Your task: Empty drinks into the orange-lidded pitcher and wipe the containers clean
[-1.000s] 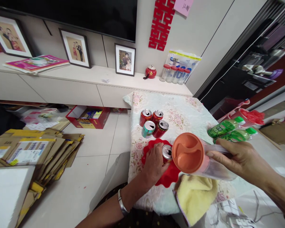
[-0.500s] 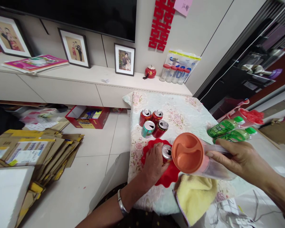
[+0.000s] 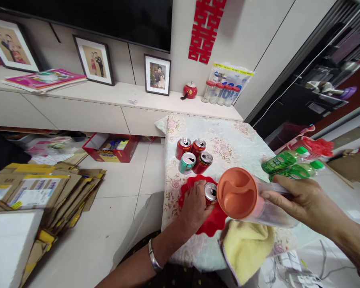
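Note:
My left hand point(image 3: 195, 206) is wrapped round an opened drink can point(image 3: 211, 193), which stands over a red scalloped plate point(image 3: 212, 224). By its handle, my right hand point(image 3: 298, 200) grips a clear plastic pitcher point(image 3: 268, 212) with an orange lid point(image 3: 237, 193). The pitcher is tilted, its lid close to the can's top. Whether liquid runs between them I cannot tell. Behind the plate stand several opened cans: red ones point(image 3: 203, 163) and a teal one point(image 3: 187, 163). A yellow cloth point(image 3: 249, 248) lies below the pitcher at the table's near edge.
Green-labelled bottles point(image 3: 283, 160) lie at the right side of the cloth-covered table point(image 3: 210, 128). A pink basket point(image 3: 307, 147) is beyond them. Flattened cardboard point(image 3: 57, 192) and a red box point(image 3: 112, 148) are on the floor to the left. Cables point(image 3: 324, 260) lie at lower right.
Both hands, the can and the pitcher hold almost the same position. The pink note at the top of the wall no longer shows.

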Motion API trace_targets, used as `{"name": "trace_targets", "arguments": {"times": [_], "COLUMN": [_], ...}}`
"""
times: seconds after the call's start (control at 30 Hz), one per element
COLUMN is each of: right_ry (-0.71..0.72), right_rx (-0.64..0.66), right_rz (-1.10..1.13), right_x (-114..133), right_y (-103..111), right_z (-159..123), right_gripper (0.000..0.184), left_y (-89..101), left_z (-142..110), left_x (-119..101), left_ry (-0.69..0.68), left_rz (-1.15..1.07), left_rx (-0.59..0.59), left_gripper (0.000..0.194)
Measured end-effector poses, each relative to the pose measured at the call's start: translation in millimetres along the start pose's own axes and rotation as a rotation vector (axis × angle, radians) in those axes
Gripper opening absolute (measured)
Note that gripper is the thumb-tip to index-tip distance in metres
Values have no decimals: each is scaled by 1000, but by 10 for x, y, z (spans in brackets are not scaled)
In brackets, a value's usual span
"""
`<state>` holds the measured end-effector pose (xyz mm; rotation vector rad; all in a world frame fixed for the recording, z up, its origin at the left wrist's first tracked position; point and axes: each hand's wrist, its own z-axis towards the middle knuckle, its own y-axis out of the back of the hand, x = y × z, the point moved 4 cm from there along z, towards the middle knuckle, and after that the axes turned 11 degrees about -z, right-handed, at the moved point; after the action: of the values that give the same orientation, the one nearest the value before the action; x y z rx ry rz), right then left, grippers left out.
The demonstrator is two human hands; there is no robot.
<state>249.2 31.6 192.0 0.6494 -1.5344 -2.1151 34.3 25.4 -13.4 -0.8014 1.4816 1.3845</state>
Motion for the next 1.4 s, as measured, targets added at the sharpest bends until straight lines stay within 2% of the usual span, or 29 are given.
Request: {"name": "trace_targets", "arguments": {"times": [0.7,0.97,1.13,1.33,1.4], "right_ry": [2,-8,-51,-169,-186], "right_rx": [6,-33,-40,-33,-68], "right_rz": [-5,3,41,123,160], "right_x": [22,-2,-42,-81,-86], "right_y": [9,-25,-70,-124,-132], "right_z": [-1,-47,-105,-176,-182], "right_gripper": [54,54,56,58,58], "left_y": [-17,-4,3,-3,-9], "left_z": [-1,-4,-4,-9,-8], "left_x": [60,87,127,144,150], "left_ry": [-30,-60,-92,-122,-128], "left_rz": [-45,-99,-160,-232,-252], "left_rx": [-26,-26,-35,-58,-67], "left_gripper": [72,73,73,73,72]}}
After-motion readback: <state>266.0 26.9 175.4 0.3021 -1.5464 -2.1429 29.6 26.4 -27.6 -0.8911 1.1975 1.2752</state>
